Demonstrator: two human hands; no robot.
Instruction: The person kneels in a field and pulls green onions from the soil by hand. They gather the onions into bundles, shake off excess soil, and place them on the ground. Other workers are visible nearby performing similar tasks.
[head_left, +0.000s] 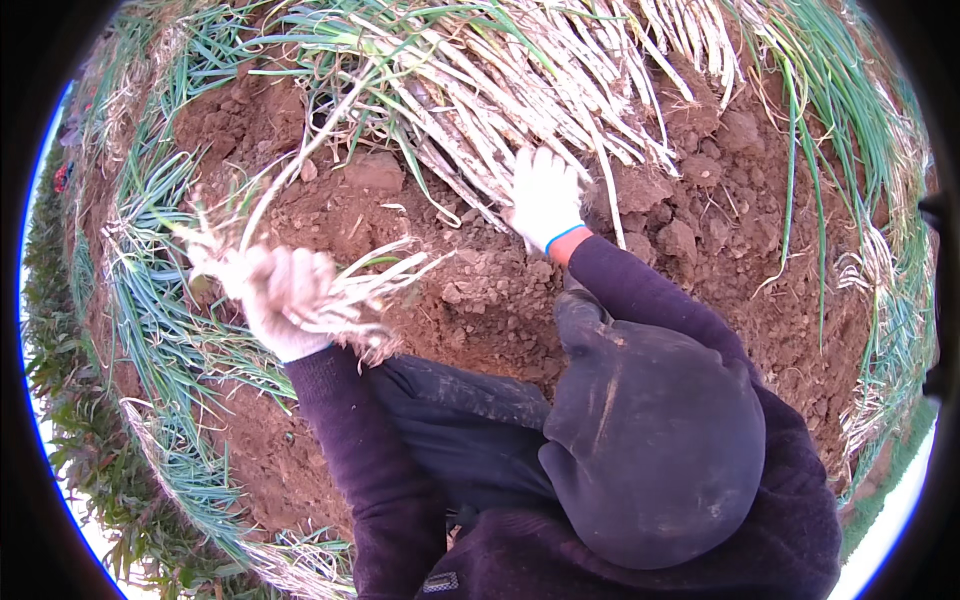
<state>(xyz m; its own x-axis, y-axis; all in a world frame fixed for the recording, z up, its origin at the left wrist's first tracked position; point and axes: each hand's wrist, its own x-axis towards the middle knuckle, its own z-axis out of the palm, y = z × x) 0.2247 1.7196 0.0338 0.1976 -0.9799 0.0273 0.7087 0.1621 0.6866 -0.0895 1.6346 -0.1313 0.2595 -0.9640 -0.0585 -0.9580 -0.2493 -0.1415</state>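
My left hand (289, 292), in a dirty white glove and blurred, is closed around a small bunch of green onions (375, 289). Pale stalk ends and roots stick out to its right, and a tangle of dry leaves and roots shows at its upper left. One long pale stalk (304, 154) slants up from there towards the heap. My right hand (546, 195), in a white glove with a blue cuff edge, rests at the root ends of a large heap of green onions (480, 90). Its fingers bend over the white stalks; whether they grip any is hidden.
Loose brown soil with clods (502, 292) lies before me. More green onions lie in rows at left (161, 315) and right (847, 112). My knee in dark trousers (652, 442) rises below my right forearm. Leafy plants (90, 450) border the far left.
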